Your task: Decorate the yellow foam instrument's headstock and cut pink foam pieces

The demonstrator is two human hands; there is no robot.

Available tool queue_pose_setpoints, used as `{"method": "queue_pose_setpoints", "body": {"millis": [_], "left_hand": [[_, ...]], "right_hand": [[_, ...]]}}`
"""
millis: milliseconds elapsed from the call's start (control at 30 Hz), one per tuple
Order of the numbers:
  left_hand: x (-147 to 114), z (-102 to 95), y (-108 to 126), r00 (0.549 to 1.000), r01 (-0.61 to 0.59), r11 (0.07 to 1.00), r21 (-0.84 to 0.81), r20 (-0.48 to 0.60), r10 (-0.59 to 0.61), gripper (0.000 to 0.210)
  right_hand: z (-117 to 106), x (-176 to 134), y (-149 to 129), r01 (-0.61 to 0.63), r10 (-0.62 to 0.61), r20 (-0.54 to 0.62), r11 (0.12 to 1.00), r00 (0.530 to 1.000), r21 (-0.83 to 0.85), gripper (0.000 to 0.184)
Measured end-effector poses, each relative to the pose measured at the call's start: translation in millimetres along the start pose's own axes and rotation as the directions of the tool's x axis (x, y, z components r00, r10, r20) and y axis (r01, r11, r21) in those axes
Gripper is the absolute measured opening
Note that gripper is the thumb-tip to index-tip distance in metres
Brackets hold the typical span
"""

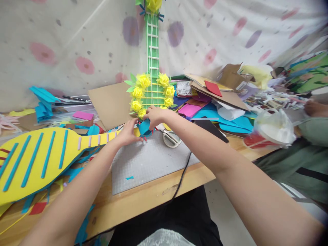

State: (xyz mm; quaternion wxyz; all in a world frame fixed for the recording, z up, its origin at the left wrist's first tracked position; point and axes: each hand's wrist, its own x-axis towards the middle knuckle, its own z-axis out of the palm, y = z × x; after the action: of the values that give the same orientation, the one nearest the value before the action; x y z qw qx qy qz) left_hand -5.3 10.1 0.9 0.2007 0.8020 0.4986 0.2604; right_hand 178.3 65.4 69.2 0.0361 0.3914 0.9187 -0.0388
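Over the mat (153, 171): blue piece (144, 127) resting at the end of the yellow guitar (56, 155)

The left hand (128, 133) is bracketing the end of the neck (103, 138), thumb and fingers standing apart; whether they are gripping, the view is not showing. The right hand (155, 117) is touching the blue piece, fingers bending down over it; a firm pinch is not showing clearly. The yellow guitar is lying along the table's (143, 203) left side. Scissors (171, 139) are lying near the right hand. Beyond, a green guitar (150, 51) is standing upright.

Spotted sheeting (105, 37), wooden table (156, 203), pale floor (227, 213)
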Motion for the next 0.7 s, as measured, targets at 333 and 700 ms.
{"method": "queue_pose_setpoints", "body": {"millis": [333,700], "left_hand": [[2,3.6,0,0.999,0.044,0.998,-0.039,0.011,-0.044,0.098],[0,-0.4,0,0.992,0.127,0.985,-0.116,0.04,-0.123,0.088]], "right_hand": [[12,20,-12,0.068,-0.075,-0.025,0.975,0.997,-0.211,0.042],[-6,4,-26,0.091,-0.084,0.055,0.985,0.995,-0.148,0.032]]}}
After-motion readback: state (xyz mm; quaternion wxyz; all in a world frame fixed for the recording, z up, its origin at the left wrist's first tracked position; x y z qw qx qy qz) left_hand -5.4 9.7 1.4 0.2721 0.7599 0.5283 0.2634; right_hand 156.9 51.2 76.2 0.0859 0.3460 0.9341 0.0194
